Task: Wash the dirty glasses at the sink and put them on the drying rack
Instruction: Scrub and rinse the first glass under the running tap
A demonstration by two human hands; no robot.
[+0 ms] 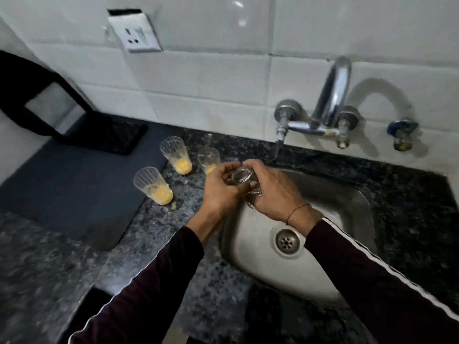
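I find both hands holding one clear ribbed glass tumbler (244, 178) over the steel sink's (347, 207) left edge: left hand (218, 189) curled round one side, right hand (270, 192) wrapped round the other. Its long axis lies tilted, base towards me. Three residue-soiled clear tumblers (177, 155) stand on the speckled granite bench (173, 219), nearer my left grip.

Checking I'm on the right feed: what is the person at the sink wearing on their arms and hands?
Both arms wear long dark maroon sleeves with a thin white stripe along each. The left hand is bare, without a glove. The right hand is bare too, with a thin orange-red thread bracelet at the wrist.
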